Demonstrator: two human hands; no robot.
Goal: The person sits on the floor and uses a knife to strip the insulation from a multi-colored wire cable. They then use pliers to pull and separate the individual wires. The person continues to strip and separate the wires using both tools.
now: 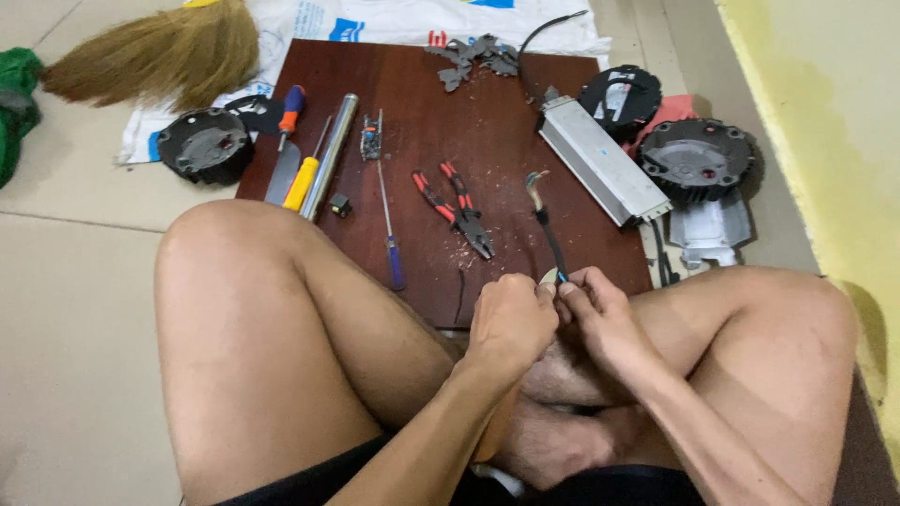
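I sit cross-legged on the floor behind a dark wooden board [487, 122]. My left hand [511, 317] and my right hand [600, 309] meet at the board's near edge, both pinching the lower end of a black cable [547, 225]. The cable rises away from me to a stripped end with bare wires [534, 180]. A small pale piece [549, 275] shows between my fingertips; what it is cannot be told. Red-handled pliers [459, 211] lie just left of the cable.
On the board lie a blue-handled screwdriver [390, 230], a small circuit board [371, 141], a metal tube [333, 150], a yellow-handled tool [302, 183] and a silver box [605, 164]. Black round housings [698, 159] [204, 142] flank it. A broom [159, 52] lies far left.
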